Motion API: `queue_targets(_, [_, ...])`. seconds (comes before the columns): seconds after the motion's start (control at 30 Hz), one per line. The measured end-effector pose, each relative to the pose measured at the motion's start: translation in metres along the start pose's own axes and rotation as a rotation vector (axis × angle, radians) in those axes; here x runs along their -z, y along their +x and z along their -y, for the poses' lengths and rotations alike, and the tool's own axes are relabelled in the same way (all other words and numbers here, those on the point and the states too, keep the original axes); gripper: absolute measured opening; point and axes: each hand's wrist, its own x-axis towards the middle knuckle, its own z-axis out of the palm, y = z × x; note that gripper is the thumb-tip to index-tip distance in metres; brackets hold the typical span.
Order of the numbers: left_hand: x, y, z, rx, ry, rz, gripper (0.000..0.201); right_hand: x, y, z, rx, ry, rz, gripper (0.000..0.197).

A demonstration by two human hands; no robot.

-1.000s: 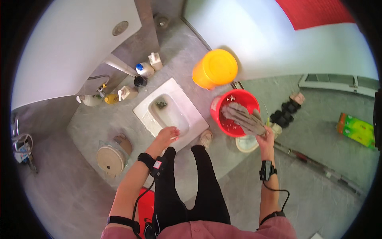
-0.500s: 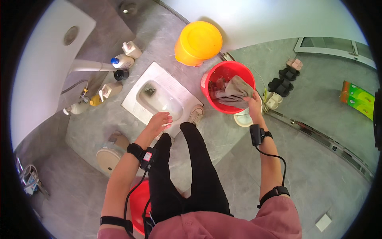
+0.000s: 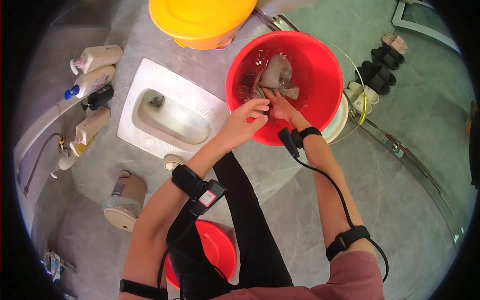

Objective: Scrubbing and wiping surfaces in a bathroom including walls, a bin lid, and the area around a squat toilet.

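Note:
A grey cloth (image 3: pixel 276 72) lies partly under water in the red bucket (image 3: pixel 325 80). My right hand (image 3: pixel 281 106) reaches down inside the bucket and has hold of the cloth's near edge; its fingertips are partly hidden by my other hand and the cloth. Over the bucket's near left rim is my left hand (image 3: pixel 245 122), its fingers loosely bent and apart, holding nothing. It overlaps my right hand in the picture; whether they touch, I cannot tell.
A yellow lidded bucket (image 3: pixel 202 15) stands at the back, with a squat toilet (image 3: pixel 165 120) left of the red bucket. Bottles (image 3: pixel 97 80) line the left wall. Behind my legs sits a red basin (image 3: pixel 220 250). A door track (image 3: pixel 395 145) and slippers (image 3: pixel 375 77) are on the right.
My right hand has lowered the cloth from the bucket's rim into the water. My left hand has moved right, from above the toilet to the bucket. The view has come closer to the bucket.

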Motion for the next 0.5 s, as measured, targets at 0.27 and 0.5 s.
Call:
queue_targets(0.27, [-0.042,0.054,0.007,0.164,-0.209,-0.009,0.042,-0.033,0.037,-0.120,-0.194,-0.236,0.367,0.043])
queue_targets(0.5, [-0.025,0.047,0.024,0.579,-0.445,-0.298,0.069,0.028,-0.047,0.040,-0.333,1.027,-0.190,0.036])
